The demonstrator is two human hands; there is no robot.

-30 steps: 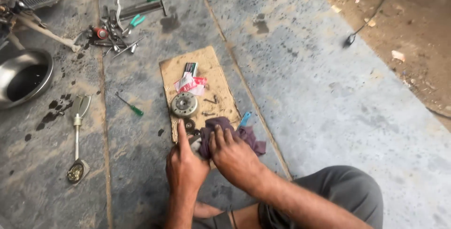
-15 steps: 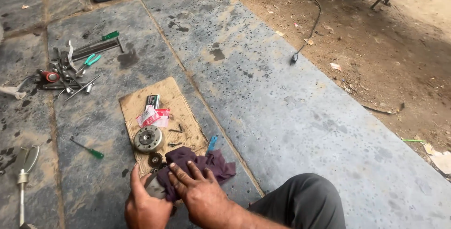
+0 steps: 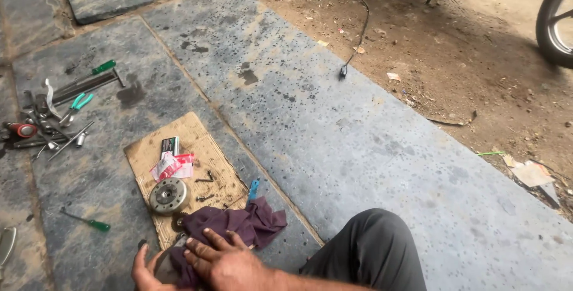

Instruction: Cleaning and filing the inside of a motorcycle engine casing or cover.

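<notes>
Two hands press on a crumpled dark purple cloth at the near end of a flat piece of cardboard laid on grey stone paving. The right hand lies flat on top of the cloth, fingers spread and open; the left hand cups the bundle from the side, thumb raised, and whether it grips anything under the fabric cannot be told. The cloth is wrinkled, spilling off the cardboard's lower edge onto the stone, with a small blue tool just beside it. A round metal toothed part sits on the cardboard near the cloth, with loose bolts and a red-and-white packet beyond. A green-handled screwdriver lies apart to the left; a heap of pliers and wrenches lies further off. Bare paving stretches right of the cardboard up to the dirt edge.
</notes>
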